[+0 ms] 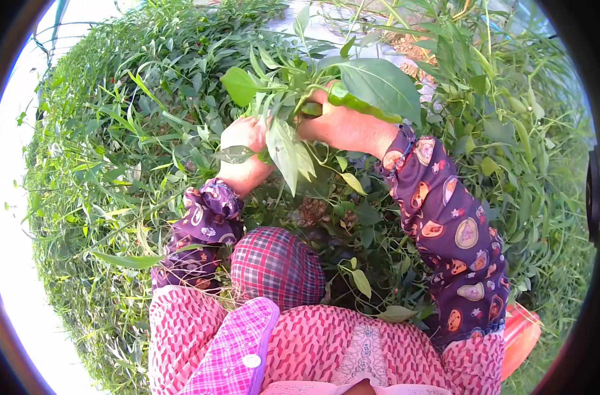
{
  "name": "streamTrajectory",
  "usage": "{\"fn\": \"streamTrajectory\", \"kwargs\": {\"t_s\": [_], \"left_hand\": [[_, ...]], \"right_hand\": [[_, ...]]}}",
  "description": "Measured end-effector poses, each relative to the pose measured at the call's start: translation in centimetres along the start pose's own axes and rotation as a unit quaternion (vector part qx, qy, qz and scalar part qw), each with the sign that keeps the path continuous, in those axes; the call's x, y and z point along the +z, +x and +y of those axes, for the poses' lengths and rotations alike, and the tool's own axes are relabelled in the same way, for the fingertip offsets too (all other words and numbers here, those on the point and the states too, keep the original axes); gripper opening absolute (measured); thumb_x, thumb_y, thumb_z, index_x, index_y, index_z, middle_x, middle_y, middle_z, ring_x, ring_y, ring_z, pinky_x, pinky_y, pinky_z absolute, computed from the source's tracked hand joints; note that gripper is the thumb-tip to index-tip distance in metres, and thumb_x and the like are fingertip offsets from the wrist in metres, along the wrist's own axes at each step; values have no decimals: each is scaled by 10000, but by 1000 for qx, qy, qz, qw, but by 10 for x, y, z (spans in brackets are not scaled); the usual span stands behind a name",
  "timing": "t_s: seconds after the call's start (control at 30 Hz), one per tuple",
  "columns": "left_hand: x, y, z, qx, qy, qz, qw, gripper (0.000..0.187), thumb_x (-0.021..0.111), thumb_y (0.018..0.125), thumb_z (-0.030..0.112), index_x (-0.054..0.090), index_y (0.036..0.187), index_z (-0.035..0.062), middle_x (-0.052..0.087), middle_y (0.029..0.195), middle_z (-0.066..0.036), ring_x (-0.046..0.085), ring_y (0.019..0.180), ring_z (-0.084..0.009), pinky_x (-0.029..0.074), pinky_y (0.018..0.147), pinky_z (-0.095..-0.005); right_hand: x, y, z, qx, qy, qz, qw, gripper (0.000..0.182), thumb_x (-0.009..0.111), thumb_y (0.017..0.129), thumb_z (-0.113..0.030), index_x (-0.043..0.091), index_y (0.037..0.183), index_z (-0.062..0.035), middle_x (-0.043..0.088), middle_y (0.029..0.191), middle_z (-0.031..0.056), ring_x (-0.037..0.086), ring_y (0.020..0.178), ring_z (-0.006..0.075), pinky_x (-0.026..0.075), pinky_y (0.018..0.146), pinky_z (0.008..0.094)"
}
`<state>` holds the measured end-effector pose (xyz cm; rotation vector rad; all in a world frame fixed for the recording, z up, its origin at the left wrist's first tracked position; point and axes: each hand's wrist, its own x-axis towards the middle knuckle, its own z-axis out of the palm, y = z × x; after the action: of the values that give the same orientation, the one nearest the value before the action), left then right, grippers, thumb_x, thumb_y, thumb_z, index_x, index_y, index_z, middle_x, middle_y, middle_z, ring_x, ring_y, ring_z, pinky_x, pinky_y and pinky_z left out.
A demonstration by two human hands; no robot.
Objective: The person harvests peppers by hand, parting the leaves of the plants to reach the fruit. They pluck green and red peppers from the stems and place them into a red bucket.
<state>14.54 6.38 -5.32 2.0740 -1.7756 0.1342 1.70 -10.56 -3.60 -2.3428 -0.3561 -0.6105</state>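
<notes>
My right hand (349, 125) is closed around the stem of a leafy pepper plant (300, 99), in the upper middle of the head view. A long green pepper (359, 104) lies over the back of this hand, partly under a big dark leaf (382, 85). To the left, my left hand (244, 137) reaches into the same foliage with knuckles bent and fingers closed. Drooping pale leaves (285, 148) cover its fingertips, so what it grips is hidden. Both hands are close together, with the stem between them.
Dense green plants (116, 171) surround me on both sides. Pale ground sheeting (352, 39) and brown soil (412, 52) show at the top. A plaid rounded cloth shape (277, 266), probably my knee, is below the hands. Something orange-red (520, 336) stands at lower right.
</notes>
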Motion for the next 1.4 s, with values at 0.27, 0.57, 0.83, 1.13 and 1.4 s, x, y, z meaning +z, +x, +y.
{"fn": "streamTrajectory", "kwargs": {"t_s": [0.27, 0.57, 0.83, 1.13, 1.4], "left_hand": [[-6, 2, -8, 34, -45, -66, 996, 334, 655, 680, 82, 557, 999, 60, 612, 765, -139, 606, 736, -367, 496, 662, -441], [-13, 8, -7, 81, -75, -68, 992, 366, 621, 717, 77, 569, 1080, 70, 631, 797, -137, 616, 758, -363, 500, 654, -449], [-10, -5, -46, -106, -144, -44, 983, 362, 625, 776, 25, 581, 1134, 65, 652, 875, -151, 638, 814, -366, 519, 710, -405], [-12, -3, -47, -3, -52, 27, 998, 518, 635, 722, 3, 523, 1225, 61, 645, 918, -168, 629, 841, -364, 509, 734, -418], [-27, 11, -14, -65, -17, -66, 996, 331, 603, 729, 22, 549, 1044, 107, 640, 844, -168, 625, 810, -397, 494, 684, -464]], "right_hand": [[-5, -6, -5, 485, 168, -39, 858, 428, 662, 805, -486, 684, 1052, -138, 680, 1040, 151, 672, 868, 295, 522, 762, 369], [-2, -12, -14, 436, 312, 8, 844, 231, 651, 810, -262, 677, 883, -44, 682, 751, 65, 676, 727, 172, 490, 723, 301], [-25, -65, 14, 473, 598, 191, 618, 112, 598, 850, -97, 589, 948, -42, 652, 996, 129, 660, 824, 253, 577, 744, 405], [-91, -49, -52, 413, 198, 295, 838, 161, 768, 794, -144, 650, 844, -46, 617, 734, 16, 563, 556, 113, 443, 519, 247], [-46, 5, -54, 245, -346, 65, 903, 209, 725, 737, -239, 677, 828, -57, 630, 779, 111, 660, 718, 294, 529, 637, 376]]}}
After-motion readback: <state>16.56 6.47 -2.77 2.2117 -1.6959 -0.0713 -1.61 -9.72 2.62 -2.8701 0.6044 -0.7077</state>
